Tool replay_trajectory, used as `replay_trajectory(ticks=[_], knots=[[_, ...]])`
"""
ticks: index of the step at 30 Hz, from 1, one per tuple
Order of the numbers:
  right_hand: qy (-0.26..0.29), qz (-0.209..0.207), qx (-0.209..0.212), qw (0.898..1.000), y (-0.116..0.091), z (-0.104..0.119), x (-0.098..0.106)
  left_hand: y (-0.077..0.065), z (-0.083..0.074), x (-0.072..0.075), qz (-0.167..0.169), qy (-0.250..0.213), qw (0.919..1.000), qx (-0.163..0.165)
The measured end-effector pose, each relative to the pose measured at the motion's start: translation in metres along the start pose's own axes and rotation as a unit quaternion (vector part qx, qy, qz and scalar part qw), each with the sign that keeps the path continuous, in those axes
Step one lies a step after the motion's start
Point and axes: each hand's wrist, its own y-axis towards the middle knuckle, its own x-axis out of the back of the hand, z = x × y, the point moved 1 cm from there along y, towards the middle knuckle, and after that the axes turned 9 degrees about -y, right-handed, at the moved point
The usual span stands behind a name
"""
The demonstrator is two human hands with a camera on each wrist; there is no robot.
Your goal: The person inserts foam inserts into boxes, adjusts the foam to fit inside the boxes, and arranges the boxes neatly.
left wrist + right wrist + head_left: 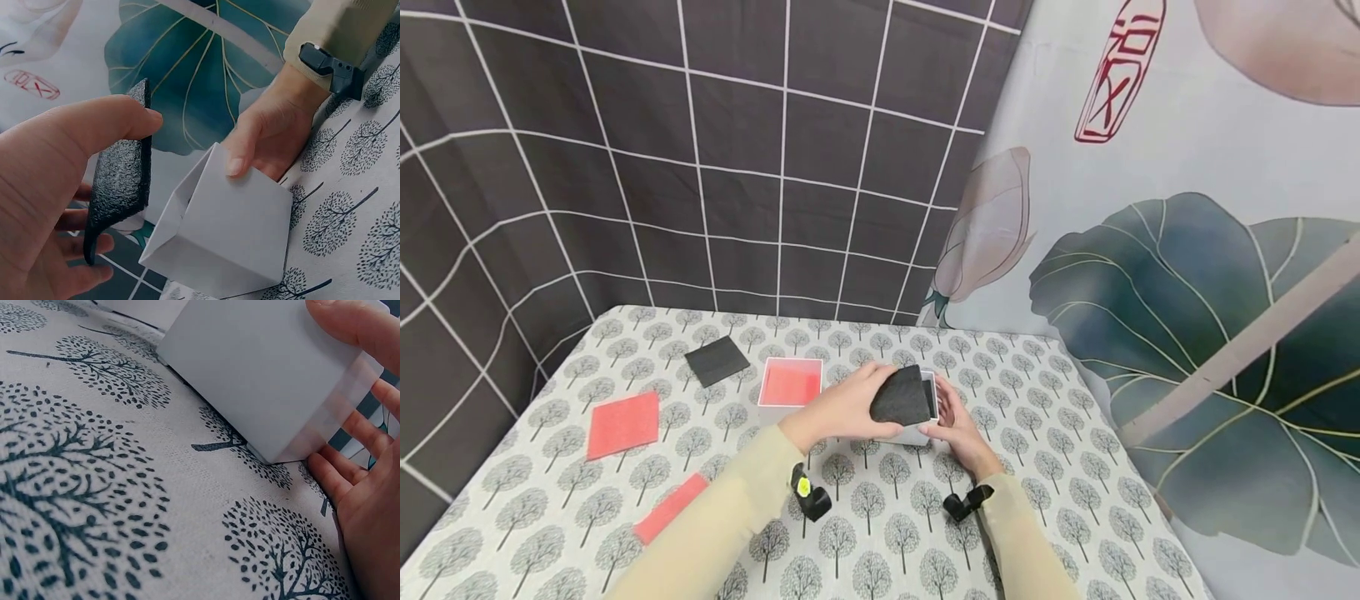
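My left hand (846, 408) grips a black square sheet (898, 398), felt-like, between thumb and fingers, tilted over a white box (913, 436). In the left wrist view the sheet (122, 178) stands nearly edge-on and bends at its lower corner. My right hand (961, 429) holds the box at its right end, thumb on the near wall and fingers round the far side. Dark material (928, 398) shows inside the box, partly covered by the sheet. The right wrist view has the box (262, 375) tilted in frame, its lower edge at the tablecloth.
A second white box (773, 413) with red sheets (790, 383) inside stands left of my hands. On the tree-print tablecloth (868, 500) lie a black square (717, 361), a red square (623, 425) and another red piece (672, 507), partly behind my left sleeve.
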Motion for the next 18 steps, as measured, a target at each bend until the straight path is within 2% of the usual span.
replay_trajectory(ticks=[4, 8, 12, 18], knots=[[-0.002, -0.001, 0.001, 1.0, 0.0, -0.002, 0.001, 0.011, 0.0, -0.002, 0.01, -0.006, 0.9999, -0.012], [-0.013, 0.0, -0.012, 1.0, -0.002, -0.001, 0.001, 0.021, 0.0, -0.004, 0.033, -0.014, 0.9993, -0.013], [-0.021, 0.002, -0.019, 1.0, -0.003, 0.0, -0.001, 0.03, 0.001, -0.006, 0.05, -0.005, 0.9987, -0.004], [-0.012, 0.01, -0.015, 1.0, -0.001, 0.001, -0.001, 0.041, 0.007, -0.01, 0.061, 0.011, 0.9979, -0.02]])
